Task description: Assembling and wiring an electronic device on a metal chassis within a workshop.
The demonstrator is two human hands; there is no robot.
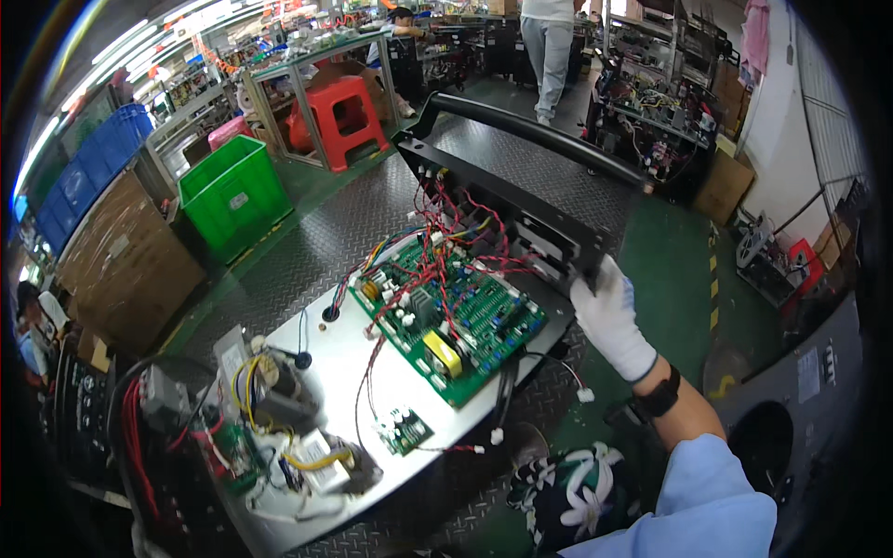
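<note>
Right hand (609,321): gripping the panel (510,206) by its right end; hold steady.
Left hand: out of view.
Wires (434,272): best kept slack.

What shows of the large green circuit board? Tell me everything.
The large green circuit board is rectangular and lies component side up over the silver metal plate, askew in the view. It carries a yellow-wrapped transformer near its near edge, a grey finned heat sink, an orange coil toward the left, and white connectors. Red wires cross over it toward the black panel behind. The gloved right hand is at that panel, off the board. Its fastening cannot be made out.
</note>
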